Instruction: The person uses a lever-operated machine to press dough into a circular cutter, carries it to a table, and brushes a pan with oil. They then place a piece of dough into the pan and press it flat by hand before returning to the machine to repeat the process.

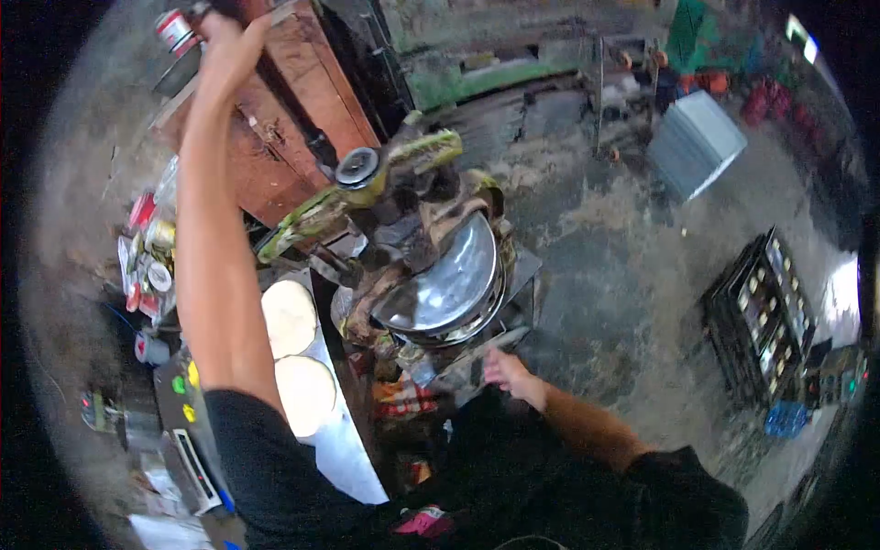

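My left hand is stretched far out over a brown wooden surface. Its thumb points away from the other fingers, which look open and are blurred; a dark thing lies at their tips. Beside it stands a red and white can. My right hand is low, close to my body, with its fingers curled near a grey bar-like edge; what they hold, if anything, is hidden. Between my hands stands a worn green machine with a shiny metal bowl.
Two round pale dough-like slabs lie on a metal table under my left arm. A grey box is on the floor at the upper right. Stacked dark trays with small pale pieces stand at the right.
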Tool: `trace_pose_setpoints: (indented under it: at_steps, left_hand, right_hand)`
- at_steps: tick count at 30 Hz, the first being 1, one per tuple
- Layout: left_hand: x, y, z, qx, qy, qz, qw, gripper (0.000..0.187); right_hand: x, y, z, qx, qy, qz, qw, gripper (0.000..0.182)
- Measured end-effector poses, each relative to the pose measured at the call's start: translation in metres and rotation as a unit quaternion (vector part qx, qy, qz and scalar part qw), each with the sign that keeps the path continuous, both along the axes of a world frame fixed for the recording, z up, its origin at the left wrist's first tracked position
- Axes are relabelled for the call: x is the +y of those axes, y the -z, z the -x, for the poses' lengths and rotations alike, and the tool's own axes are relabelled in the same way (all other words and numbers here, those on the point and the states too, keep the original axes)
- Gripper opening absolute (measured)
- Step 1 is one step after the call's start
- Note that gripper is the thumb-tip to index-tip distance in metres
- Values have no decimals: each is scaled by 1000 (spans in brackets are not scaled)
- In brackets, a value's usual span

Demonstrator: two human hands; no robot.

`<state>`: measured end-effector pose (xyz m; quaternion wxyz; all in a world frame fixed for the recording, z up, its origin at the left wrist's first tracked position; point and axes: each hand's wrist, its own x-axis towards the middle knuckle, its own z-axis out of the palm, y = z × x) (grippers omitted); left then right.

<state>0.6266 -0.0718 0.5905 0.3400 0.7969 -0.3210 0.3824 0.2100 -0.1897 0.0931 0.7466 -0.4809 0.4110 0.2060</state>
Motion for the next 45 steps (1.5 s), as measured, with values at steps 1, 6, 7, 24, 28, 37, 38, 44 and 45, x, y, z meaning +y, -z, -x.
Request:
trace_pose_setpoints:
  at_steps: [1,6,7,24,28,37,38,44,45]
  left_hand:
    - [11,13,14,-4,19,-98,995,68]
    - [76,170,220,435,446,-148,768,51]
    - [83,206,242,507,577,-232,596,53]
    - [-69,526,420,838,235,97,483,79]
    - [-162,487,551,794,295,-20,531,81]
    - [-335,428,887,802,480,-131,330,76]
    - [-337,439,875,813,501,-117,273,77]
    - [-428,436,1084,782,526,-238,235,72]
    - [-444,441,1109,752,576,-252,195,72]
  right_hand:
    - [6,6,-12,-16,53,-28,998,75]
    - [9,34,-44,-40,274,-143,950,62]
    - [0,39,-39,-54,278,-129,950,62]
    - [-111,-15,326,-31,562,157,812,56]
    - [-112,-38,475,-73,649,112,749,50]
    - [-122,-135,789,-54,806,247,535,34]
    - [-101,-134,765,-53,813,283,506,37]
    - [-100,-134,934,-59,876,278,390,39]
    - [-102,-127,954,-54,887,267,373,38]
